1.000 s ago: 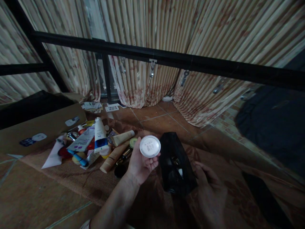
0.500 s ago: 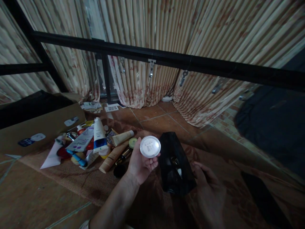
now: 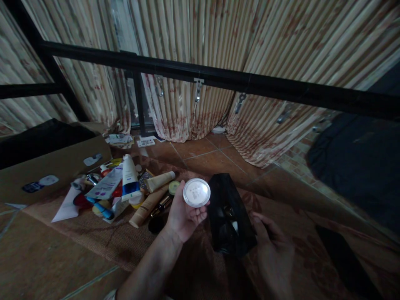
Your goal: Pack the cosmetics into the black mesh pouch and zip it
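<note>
While your left hand point(image 3: 184, 217) grips a round tub point(image 3: 196, 193), its pale face turned up towards you, the fingers curl beneath the rim and the thumb lies along its side. The tub is held above the cloth point(image 3: 103, 239), just left of the black bag point(image 3: 223, 187). That bag is open at the top; inside you can make out something white point(image 3: 235, 226) and a gold glint, the rest too dark to tell.

Your right hand point(image 3: 273, 243) is at the bag's right edge, thumb and forefinger near each other; you cannot tell whether they pinch it.

Left of your left hand lie a brown tube point(image 3: 147, 208), a beige tube point(image 3: 160, 181), a green-topped jar point(image 3: 173, 186) and a dark round piece point(image 3: 156, 225). Beyond them, a white-and-blue tube point(image 3: 130, 177) leans on a jumbled pile point(image 3: 106, 189), beside a box point(image 3: 67, 166). Curtains point(image 3: 212, 33) hang behind a black bar point(image 3: 175, 66).
</note>
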